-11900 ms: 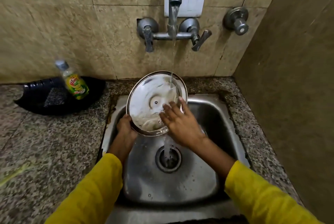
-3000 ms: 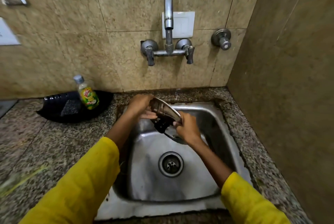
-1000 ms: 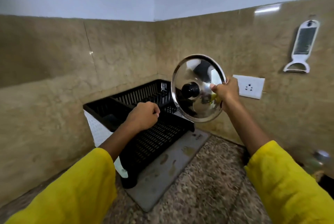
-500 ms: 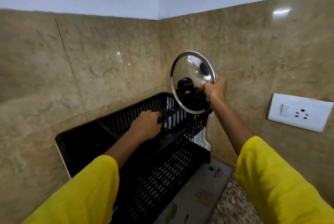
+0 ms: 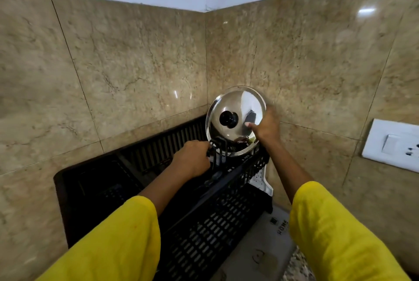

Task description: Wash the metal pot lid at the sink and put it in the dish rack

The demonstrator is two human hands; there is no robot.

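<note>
The shiny metal pot lid (image 5: 235, 108) with a black knob stands nearly upright at the far right end of the black plastic dish rack (image 5: 158, 149), its lower rim down among the rack's prongs. My right hand (image 5: 265, 128) grips the lid's right edge, thumb across its face. My left hand (image 5: 192, 160) is closed on the black upright prongs just below and left of the lid. Both arms wear yellow sleeves.
The rack sits in a corner of beige tiled walls, on a grey drip tray (image 5: 256, 249). A white perforated piece (image 5: 260, 181) hangs at the rack's right end. A white wall socket (image 5: 392, 144) is on the right wall.
The lid has come down from above the rack until its lower rim is in the prongs. My left hand has reached further along to the prongs. The view has closed in.
</note>
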